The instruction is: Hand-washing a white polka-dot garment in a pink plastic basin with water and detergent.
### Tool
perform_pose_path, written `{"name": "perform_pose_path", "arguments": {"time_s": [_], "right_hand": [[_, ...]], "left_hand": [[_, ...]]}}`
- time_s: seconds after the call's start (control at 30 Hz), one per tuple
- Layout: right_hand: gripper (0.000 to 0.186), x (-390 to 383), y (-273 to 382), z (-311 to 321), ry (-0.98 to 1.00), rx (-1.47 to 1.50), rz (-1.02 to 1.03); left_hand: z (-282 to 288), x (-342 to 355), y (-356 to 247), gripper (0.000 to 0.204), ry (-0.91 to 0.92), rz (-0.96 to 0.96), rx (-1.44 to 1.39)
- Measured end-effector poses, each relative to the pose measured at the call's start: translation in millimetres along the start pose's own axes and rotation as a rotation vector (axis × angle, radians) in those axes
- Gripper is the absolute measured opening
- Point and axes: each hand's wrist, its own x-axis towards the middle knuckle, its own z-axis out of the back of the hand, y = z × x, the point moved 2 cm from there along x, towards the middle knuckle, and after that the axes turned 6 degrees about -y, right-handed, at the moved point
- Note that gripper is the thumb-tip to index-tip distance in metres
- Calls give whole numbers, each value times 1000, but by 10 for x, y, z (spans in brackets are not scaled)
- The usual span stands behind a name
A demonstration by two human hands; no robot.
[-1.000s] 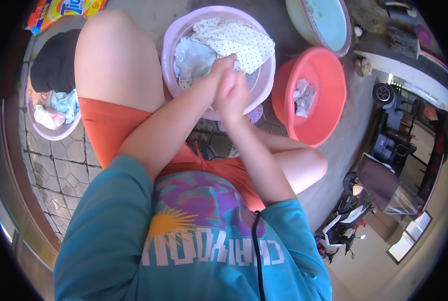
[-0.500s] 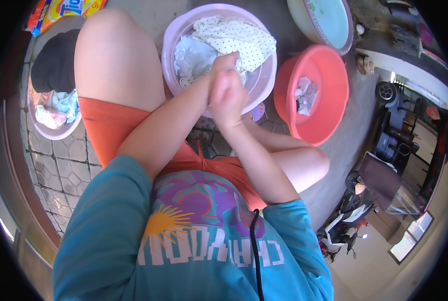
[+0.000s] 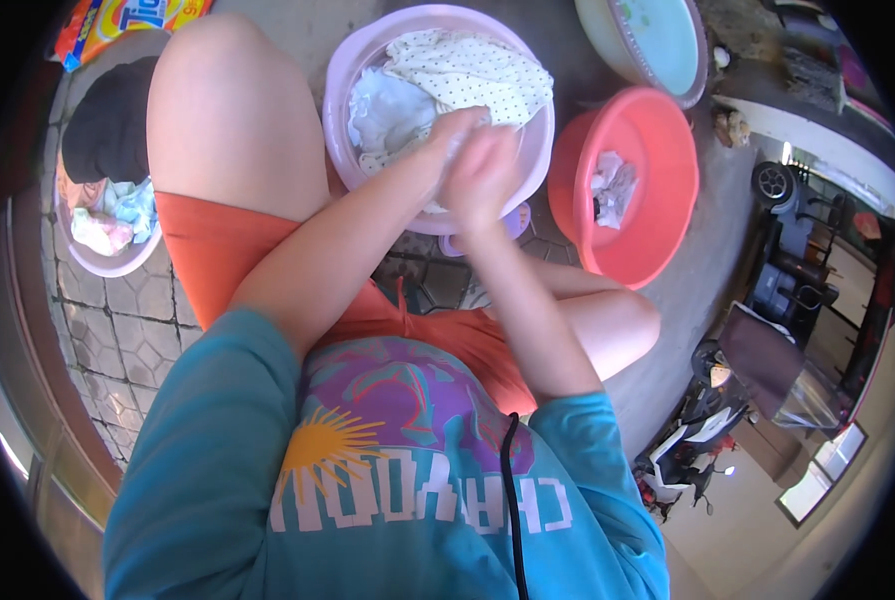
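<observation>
My left hand and my right hand are pressed together over the near right part of a lilac basin. Both have their fingers curled in, and motion blurs the right one. What lies between them, if anything, is hidden. Behind the hands, a white cloth with dark dots spreads over the basin's far right side and rim. A pale bluish-white cloth is bunched at the left inside the same basin.
To the right, a red basin holds a small whitish cloth. Beyond it stands a pale basin of water. At left, another basin contains coloured clothes below a dark garment. An orange detergent bag lies far left.
Both hands have shifted slightly right, still together over the basin. The right hand has turned a little. The basins and cloths look the same.
</observation>
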Motion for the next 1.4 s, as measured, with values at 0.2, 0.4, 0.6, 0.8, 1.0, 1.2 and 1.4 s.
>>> {"name": "perform_pose_path", "arguments": {"time_s": [0.2,0.4,0.6,0.8,1.0,1.2,1.4], "right_hand": [[18,631,-36,-13,101,-101,-464],[22,590,-112,-69,106,-157,-190],[18,-33,186,-48,65,111,171],[26,878,-511,-19,-81,-104,-193],[29,1023,-652,526,-172,770,-358],[18,1020,-509,1166,61,1165,-316],[26,1112,-549,1419,-64,1414,-459]], "left_hand": [[-96,-42,43,24,-83,-65,71],[-17,-23,-15,19,145,-45,-81],[154,60,-32,18,90,-25,67],[-191,-131,42,18,212,-16,-119],[-241,-306,-356,16,180,-167,-262],[0,-110,-306,31,230,-177,360],[-155,-333,-243,45,425,142,941]]}}
